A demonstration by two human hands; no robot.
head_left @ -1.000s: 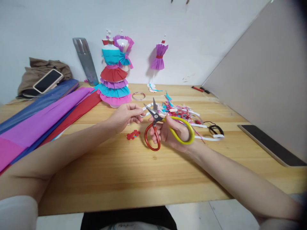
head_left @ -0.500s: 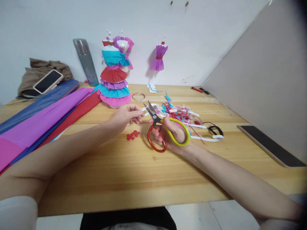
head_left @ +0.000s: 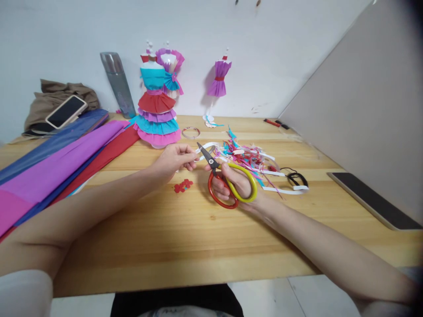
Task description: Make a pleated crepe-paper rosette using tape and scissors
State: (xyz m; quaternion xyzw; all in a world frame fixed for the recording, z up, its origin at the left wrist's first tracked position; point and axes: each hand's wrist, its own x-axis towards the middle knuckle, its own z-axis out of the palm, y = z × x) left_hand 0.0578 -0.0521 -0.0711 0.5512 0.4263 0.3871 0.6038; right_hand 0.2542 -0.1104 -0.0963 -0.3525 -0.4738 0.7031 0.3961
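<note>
My left hand [head_left: 176, 159] pinches a thin white strip [head_left: 207, 145] between thumb and fingertips; the strip loops out behind the scissor blades. My right hand [head_left: 233, 179] is wrapped round scissors [head_left: 211, 161] with one yellow and one red handle. Their dark blades point up and left, close to my left fingertips, and look closed together. Small red flower-shaped pieces [head_left: 183, 186] lie on the table below my hands. Behind my right hand spreads a pile of coloured paper scraps [head_left: 244, 155] mixed with white strips.
Rolls of coloured paper [head_left: 76, 154] lie at the left, beside a phone [head_left: 66, 112] on brown cloth and a grey bottle [head_left: 118, 86]. Dress forms in paper, one tiered [head_left: 157, 103] and one purple [head_left: 219, 79], stand behind. A tape ring [head_left: 191, 132] and dark tablet [head_left: 373, 200] lie around.
The scissor blades have come together and the handles have drawn closer, the red one shifting right. My left hand stays almost where it was.
</note>
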